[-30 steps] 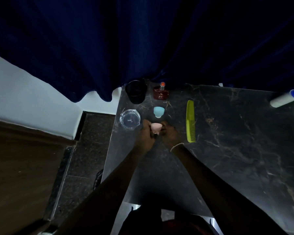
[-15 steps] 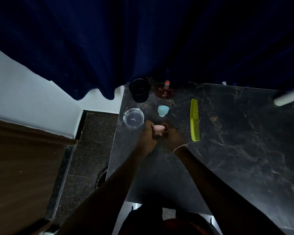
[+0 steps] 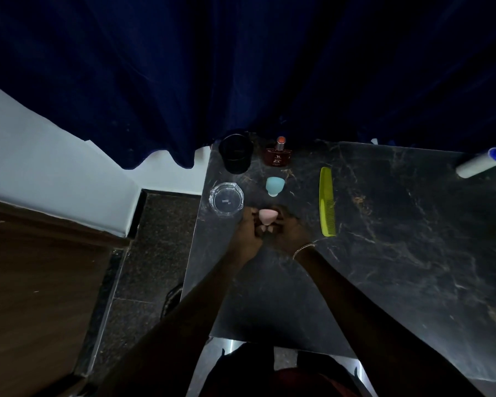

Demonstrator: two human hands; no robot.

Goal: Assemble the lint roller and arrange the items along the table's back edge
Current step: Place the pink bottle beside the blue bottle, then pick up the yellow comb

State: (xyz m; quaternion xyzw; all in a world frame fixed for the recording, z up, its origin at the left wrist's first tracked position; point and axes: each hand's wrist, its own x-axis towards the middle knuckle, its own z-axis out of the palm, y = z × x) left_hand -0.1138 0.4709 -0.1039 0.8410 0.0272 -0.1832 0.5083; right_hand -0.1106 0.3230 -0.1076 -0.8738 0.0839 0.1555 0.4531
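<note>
- Nearest, two bare forearms reach forward over the dark marble table (image 3: 398,253), the right wrist wearing one thin bracelet (image 3: 303,249).
- The left hand (image 3: 248,233) and right hand (image 3: 288,232) meet over the table's left part, both curled around one pink teardrop-shaped sponge (image 3: 266,216); its broad rounded end points away from the person and its narrow tip is tucked between the fingers. Fingers of both hands are closed onto it from either side.
- Just left of the hands sits one clear glass dish (image 3: 226,198), close to the table's left edge.
- Beyond the hands stands one pale blue sponge (image 3: 274,185) of the same teardrop form, apart from the pink one.
- To the right lies one yellow-green comb (image 3: 326,202), flat, running near to far, teeth facing right.
- At the back edge stand one black cup (image 3: 236,153) and, beside it on the right, one dark red bottle (image 3: 278,155) with a reddish cap.
- The lint roller (image 3: 480,164) lies at the far right back corner, well apart from the hands: one white cylinder with a blue end, tilted, partly under the dark blue curtain (image 3: 241,67). Whether it is assembled cannot be told.
</note>
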